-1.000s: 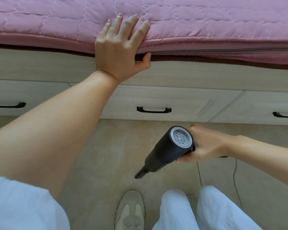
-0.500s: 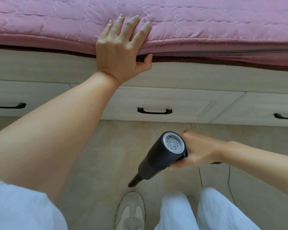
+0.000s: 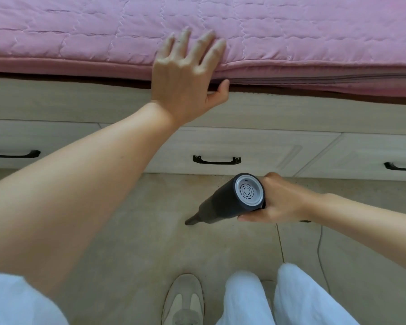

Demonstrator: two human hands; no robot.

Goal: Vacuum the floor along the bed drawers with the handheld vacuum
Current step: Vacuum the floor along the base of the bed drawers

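Observation:
My right hand (image 3: pixel 281 202) grips a black handheld vacuum (image 3: pixel 225 202) by its handle. The round grey vented end faces up at me. Its narrow nozzle (image 3: pixel 191 220) points down and left at the beige tiled floor (image 3: pixel 138 242), a short way out from the pale wooden bed drawers (image 3: pixel 256 146). My left hand (image 3: pixel 185 76) rests flat on the edge of the pink quilted mattress (image 3: pixel 80 43), fingers spread, thumb hooked under the edge.
Three black drawer handles show: left (image 3: pixel 12 153), middle (image 3: pixel 217 159) and right (image 3: pixel 401 166). Dark specks lie on the floor along the drawer base (image 3: pixel 220 181). A thin cable (image 3: pixel 320 249) trails on the tiles at right. My shoe (image 3: pixel 183 299) and white trouser legs (image 3: pixel 291 299) are at the bottom.
The vacuum dipped down and left, then came back up toward the drawers, with its nozzle still pointing at the floor. My left hand stays on the mattress edge.

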